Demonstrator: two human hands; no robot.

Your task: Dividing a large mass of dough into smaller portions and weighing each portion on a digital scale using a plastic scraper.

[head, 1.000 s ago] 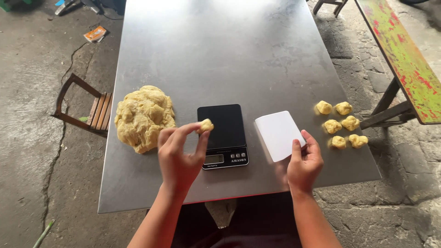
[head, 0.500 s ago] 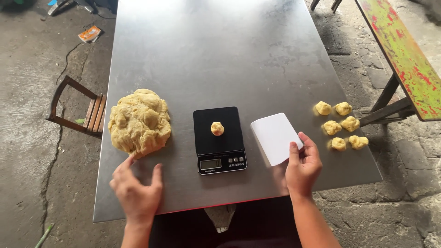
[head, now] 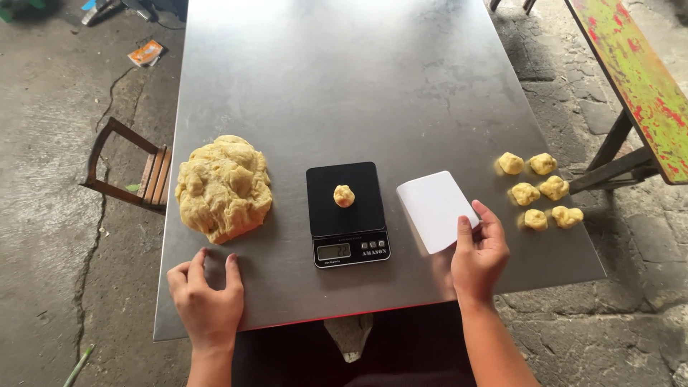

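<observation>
A small yellow dough piece sits on a black kitchen scale near the front of a steel table. A large mound of yellow dough lies left of the scale. My left hand rests flat on the table just below the mound, fingers apart, holding nothing. My right hand grips the near corner of a white plastic scraper lying right of the scale.
Several small dough pieces lie in rows at the table's right edge. A wooden chair stands on the concrete floor to the left. A green and red painted bench runs along the right.
My left hand set the small dough piece on the scale, then drew back and came to rest on the table below the mound. The right hand kept hold of the scraper.
</observation>
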